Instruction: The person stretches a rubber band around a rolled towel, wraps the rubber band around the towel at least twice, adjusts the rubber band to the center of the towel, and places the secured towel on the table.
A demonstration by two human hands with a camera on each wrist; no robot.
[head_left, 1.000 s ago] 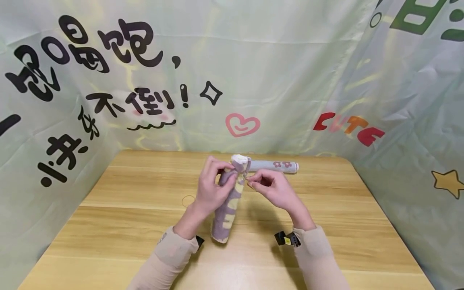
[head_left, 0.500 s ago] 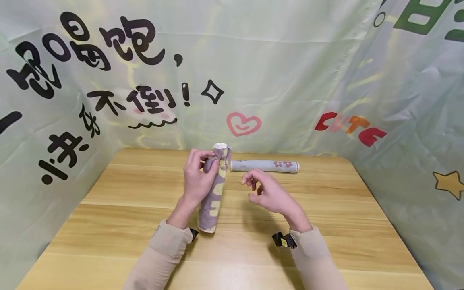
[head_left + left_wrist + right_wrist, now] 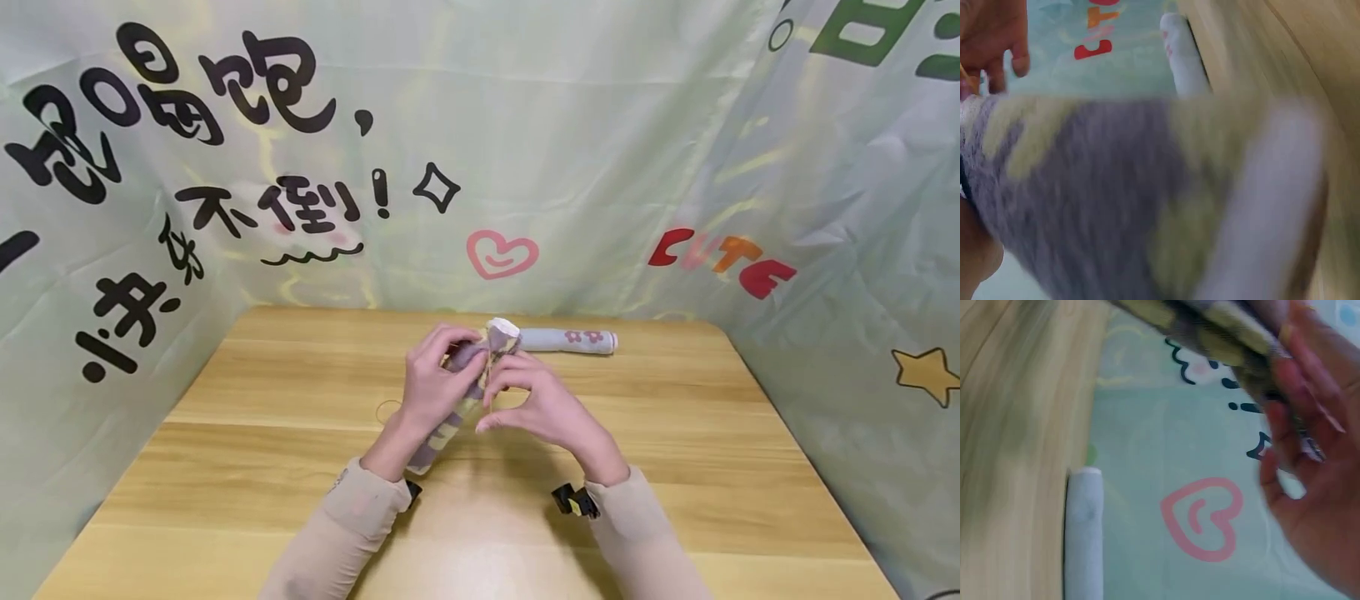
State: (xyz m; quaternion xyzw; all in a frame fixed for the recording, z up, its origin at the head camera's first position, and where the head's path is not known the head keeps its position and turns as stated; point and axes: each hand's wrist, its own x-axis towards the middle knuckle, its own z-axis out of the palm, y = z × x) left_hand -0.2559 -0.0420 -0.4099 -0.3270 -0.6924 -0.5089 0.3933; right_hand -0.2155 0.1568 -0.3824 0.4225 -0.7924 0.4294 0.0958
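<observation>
A rolled-up towel (image 3: 444, 432), purple with pale yellow patches, is held tilted above the table, its white-ended top leaning right. My left hand (image 3: 438, 379) grips it near the top end, thumb on the near side. My right hand (image 3: 543, 400) has its fingers curled at the towel's upper right side, with the thumb held apart lower down. A thin yellowish rubber band (image 3: 491, 396) runs along those right fingers beside the towel. Close up in the left wrist view, the fuzzy towel (image 3: 1116, 194) covers much of the picture and is blurred.
A second rolled towel (image 3: 558, 340), pale blue with pink flowers, lies at the back of the wooden table (image 3: 675, 467). Another thin rubber band (image 3: 388, 412) lies left of my left hand. A printed cloth backdrop (image 3: 570, 150) stands behind the table.
The towel went left, then came back right and tilted more. My right hand, apart from it half a second ago, has moved in to its upper side, fingers at the rubber band.
</observation>
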